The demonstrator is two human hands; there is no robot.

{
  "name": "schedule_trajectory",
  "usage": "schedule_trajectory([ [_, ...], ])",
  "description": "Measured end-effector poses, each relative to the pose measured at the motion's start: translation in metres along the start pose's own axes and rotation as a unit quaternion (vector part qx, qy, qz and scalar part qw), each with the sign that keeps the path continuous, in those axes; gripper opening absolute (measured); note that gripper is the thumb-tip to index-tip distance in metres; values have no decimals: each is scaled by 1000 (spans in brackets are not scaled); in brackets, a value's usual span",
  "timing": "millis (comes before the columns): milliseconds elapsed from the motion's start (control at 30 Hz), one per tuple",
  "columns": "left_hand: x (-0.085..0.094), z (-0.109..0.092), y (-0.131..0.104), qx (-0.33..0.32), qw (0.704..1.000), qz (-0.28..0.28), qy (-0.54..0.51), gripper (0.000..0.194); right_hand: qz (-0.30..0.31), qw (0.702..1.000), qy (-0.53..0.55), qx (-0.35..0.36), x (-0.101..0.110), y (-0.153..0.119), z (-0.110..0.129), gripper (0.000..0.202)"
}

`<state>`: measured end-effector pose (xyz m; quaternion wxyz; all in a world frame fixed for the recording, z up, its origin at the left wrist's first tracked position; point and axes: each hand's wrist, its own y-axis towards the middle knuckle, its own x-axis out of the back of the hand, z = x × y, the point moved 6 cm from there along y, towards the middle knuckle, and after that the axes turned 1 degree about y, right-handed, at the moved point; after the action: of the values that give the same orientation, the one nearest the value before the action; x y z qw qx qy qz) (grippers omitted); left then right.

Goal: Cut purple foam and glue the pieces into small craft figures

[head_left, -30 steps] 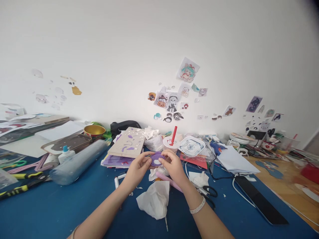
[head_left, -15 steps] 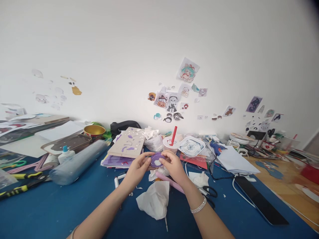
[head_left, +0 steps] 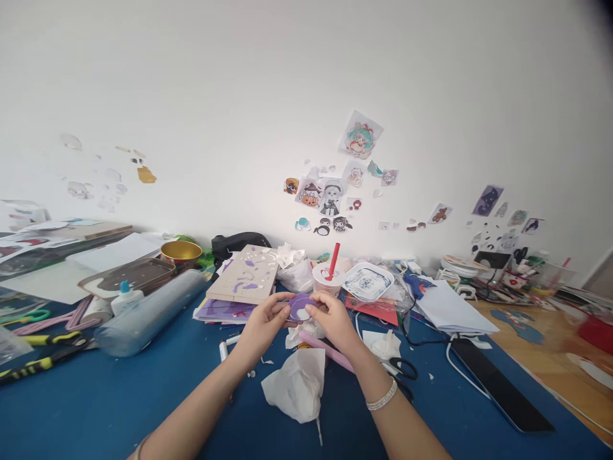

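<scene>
Although paper scraps point(head_left: 431, 377) litter the site, the work looks unfinished: on the wall point(head_left: 215, 76), drawings point(head_left: 361, 135) hang in clusters; below, over the middle of the blue tabletop point(head_left: 76, 409), the left hand point(head_left: 267, 318) and the right hand point(head_left: 334, 319) pinch opposite sides of a small purple piece point(head_left: 299, 300), apparently lifted off the surface. Purple body and white patch point(head_left: 301, 315) are already together; fixed or merely laid on, cannot tell. Left to do, by my reading: finish the handling; piece not yet set down. Materials, big to small: wall pale, matt; tabletop flat, dull blue. Plastic roll point(head_left: 153, 314) long, cylindrical, see-through, with a glossy skin. Tan board point(head_left: 244, 273) rectangular, stiff-looking, tilted on a purple stack point(head_left: 218, 310), flecked purple and white; paint or scraps, uncertain. Tissue point(head_left: 297, 384) soft, white, creased, lying nearer the wearer than the hands. Purple piece rounded, smooth-looking; thickness too small to judge. White patch roundish, partly behind the right thumb.
</scene>
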<state>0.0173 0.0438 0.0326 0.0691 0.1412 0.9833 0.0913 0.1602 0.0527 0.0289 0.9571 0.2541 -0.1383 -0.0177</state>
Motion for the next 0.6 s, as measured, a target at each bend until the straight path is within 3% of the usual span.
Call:
schedule_trajectory([
  [600, 1, 0, 2, -4, 1000, -14, 7, 37, -22, 999, 21, -21, 1, -2, 2, 11],
])
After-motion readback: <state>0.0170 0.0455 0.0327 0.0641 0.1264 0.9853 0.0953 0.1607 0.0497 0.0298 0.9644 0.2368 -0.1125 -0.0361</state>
